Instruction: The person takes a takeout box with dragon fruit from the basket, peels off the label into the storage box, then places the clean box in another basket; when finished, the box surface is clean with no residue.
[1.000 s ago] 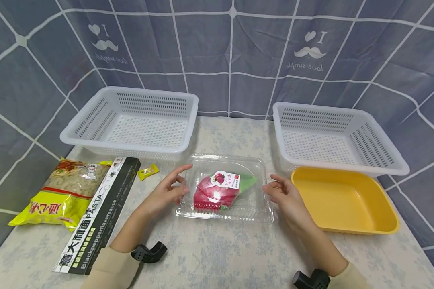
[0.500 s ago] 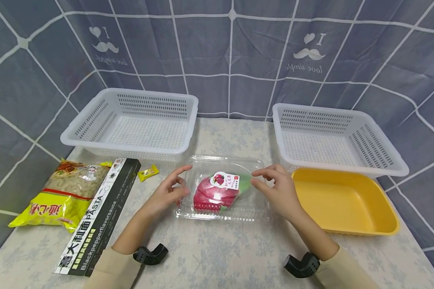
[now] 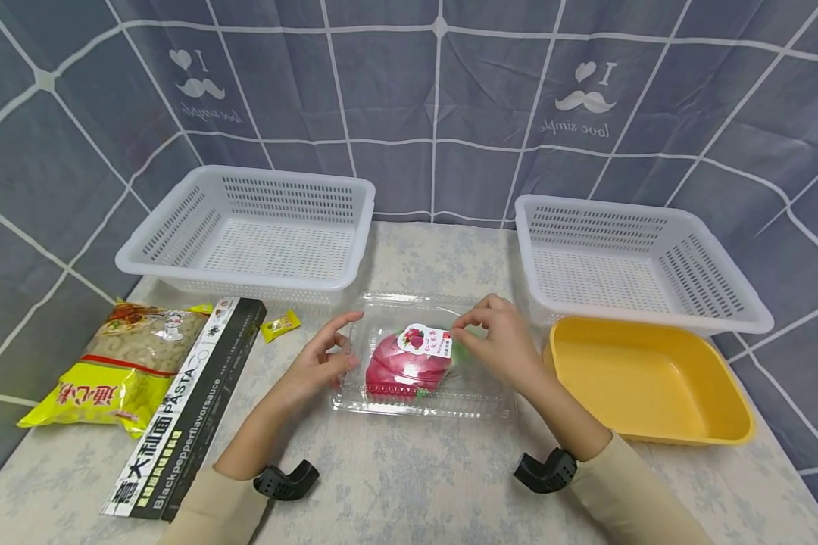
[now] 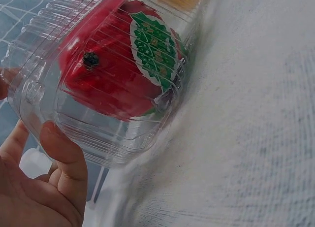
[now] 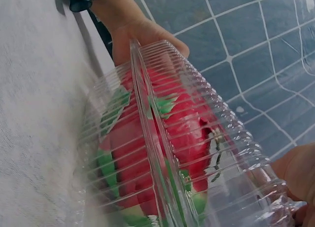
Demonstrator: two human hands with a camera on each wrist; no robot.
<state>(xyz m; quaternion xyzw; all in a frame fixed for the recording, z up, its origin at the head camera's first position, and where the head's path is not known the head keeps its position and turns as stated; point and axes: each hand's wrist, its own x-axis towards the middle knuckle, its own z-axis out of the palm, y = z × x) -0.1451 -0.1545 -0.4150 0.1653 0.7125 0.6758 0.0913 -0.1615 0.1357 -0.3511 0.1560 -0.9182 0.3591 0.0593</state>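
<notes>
A clear plastic clamshell box (image 3: 395, 409) sits mid-table with a pink and green dragon fruit (image 3: 398, 367) inside. On its lid is a white label (image 3: 439, 344) with a fruit picture. My right hand (image 3: 507, 344) reaches over the lid, thumb and index fingertips together at the label's right end. At the box's left edge is my left hand (image 3: 316, 356), fingers loosely spread, with its thumb (image 4: 61, 148) against the box's end in the left wrist view. That view also shows a green oval sticker (image 4: 155, 49) by the fruit.
White baskets stand at back left (image 3: 273, 284) and back right (image 3: 627, 314). A yellow tub (image 3: 647, 378) is to the right. At left lie a pasta bag (image 3: 126, 363), a long black-and-white pasta box (image 3: 184, 409) and a small yellow packet (image 3: 280, 325).
My right hand has moved from the box's right edge leftward over the lid to the label's end. My left hand and the box have stayed in place.
</notes>
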